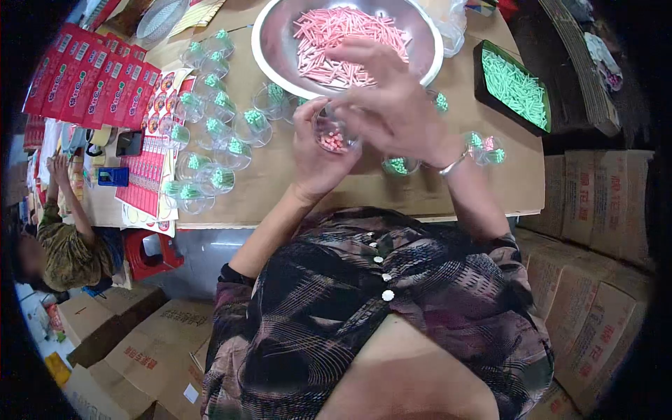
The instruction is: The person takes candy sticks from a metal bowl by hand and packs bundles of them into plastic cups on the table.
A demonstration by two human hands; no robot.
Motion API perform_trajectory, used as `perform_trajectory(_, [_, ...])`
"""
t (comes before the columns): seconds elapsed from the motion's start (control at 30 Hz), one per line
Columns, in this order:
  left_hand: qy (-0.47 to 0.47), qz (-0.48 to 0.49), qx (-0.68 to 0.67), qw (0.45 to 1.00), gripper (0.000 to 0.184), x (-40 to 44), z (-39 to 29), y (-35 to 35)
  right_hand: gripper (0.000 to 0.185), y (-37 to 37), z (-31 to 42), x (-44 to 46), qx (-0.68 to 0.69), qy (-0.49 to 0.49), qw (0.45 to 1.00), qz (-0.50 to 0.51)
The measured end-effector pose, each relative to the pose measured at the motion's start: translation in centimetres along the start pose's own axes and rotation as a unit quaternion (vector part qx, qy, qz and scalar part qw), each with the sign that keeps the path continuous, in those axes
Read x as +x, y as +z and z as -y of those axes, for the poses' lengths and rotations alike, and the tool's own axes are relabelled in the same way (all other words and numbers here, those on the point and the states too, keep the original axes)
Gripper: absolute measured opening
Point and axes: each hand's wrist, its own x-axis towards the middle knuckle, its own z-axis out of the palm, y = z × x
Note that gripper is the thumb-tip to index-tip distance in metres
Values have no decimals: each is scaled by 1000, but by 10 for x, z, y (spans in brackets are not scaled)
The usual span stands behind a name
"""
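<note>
My left hand [318, 161] is closed around a small clear plastic cup [326, 126], tilted, with short pink sticks [334, 141] showing inside it. Over the cup's right side is my right hand [399, 105], a bracelet on its wrist. Its fingers are spread, some close to the cup's rim; whether they touch it I cannot tell. Just beyond both hands stands a wide metal bowl [275, 64] heaped with pink sticks [350, 31]. Partly below the right hand, a clear cup with green sticks [399, 166] lies on the cardboard-covered table [273, 189].
Many clear cups of green sticks [218, 133] crowd the table's left. A black tray [481, 84] of green sticks sits at right. Red printed boxes [91, 80] and label sheets [147, 175] lie far left. Another person [66, 238] works there. Cartons [595, 203] surround the table.
</note>
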Motion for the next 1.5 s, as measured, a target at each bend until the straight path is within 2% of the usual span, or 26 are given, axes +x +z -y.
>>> perform_trajectory(0.13, [-63, -22, -58, 996, 74, 5, -3, 4, 11, 14, 19, -10, -86, 9, 987, 137])
perform_trajectory(0.17, [-63, -22, -59, 996, 74, 5, -2, 4, 11, 13, 19, -10, -86, 10, 987, 137])
perform_trajectory(0.33, [20, 29, 56, 998, 73, 3, 2, 5, 9, 0, 10, -15, -31, 27, 986, 162])
perform_trajectory(0.47, [-119, 92, 9, 989, 73, -6, 10, -1, 10, -11, -17, -18, 81, 82, 987, 114])
perform_trajectory(0.53, [-104, 119, 19, 987, 72, -20, 16, -3, 14, -12, -39, -19, 112, 189, 975, 46])
perform_trajectory(0.57, [-88, 145, 30, 985, 72, -28, 19, -4, 14, -9, -57, -25, 111, 190, 975, 43])
perform_trajectory(0.63, [-53, 198, 54, 977, 72, -37, 24, -8, 15, -3, -89, -39, -113, 196, 974, 27])
perform_trajectory(0.8, [-83, 240, 45, 966, 70, -44, 21, -21, 16, -8, -80, -47, -74, 300, 945, 109])
perform_trajectory(0.87, [-48, 258, 148, 953, 62, 3, -18, -42, 16, -10, -78, -46, -70, 307, 943, 109])
perform_trajectory(0.9, [10, 239, 129, 962, 52, 26, -13, -49, 15, -12, -77, -46, -66, 312, 941, 114])
perform_trajectory(0.97, [17, 300, 205, 931, 36, 85, 0, -61, 14, -11, -72, -49, -57, 320, 938, 123])
perform_trajectory(1.03, [27, 395, 306, 866, 26, 132, 41, -53, 13, -8, -68, -48, -50, 299, 947, 109])
perform_trajectory(1.07, [-39, 481, 341, 807, 28, 150, 57, -41, 12, -7, -66, -48, -46, 277, 955, 97])
perform_trajectory(1.13, [-7, 592, 441, 675, 30, 175, 97, -15, 10, -7, -65, -48, -41, 232, 969, 71])
perform_trajectory(1.23, [32, 594, 534, 601, 33, 178, 106, 7, 9, -22, -60, -49, -41, 248, 966, 66])
perform_trajectory(1.3, [70, 567, 568, 592, 32, 165, 125, 15, 8, -30, -57, -52, -37, 265, 961, 66])
perform_trajectory(1.5, [163, 590, 540, 578, 20, 158, 127, 11, 8, -23, -71, -56, -28, 264, 962, 57])
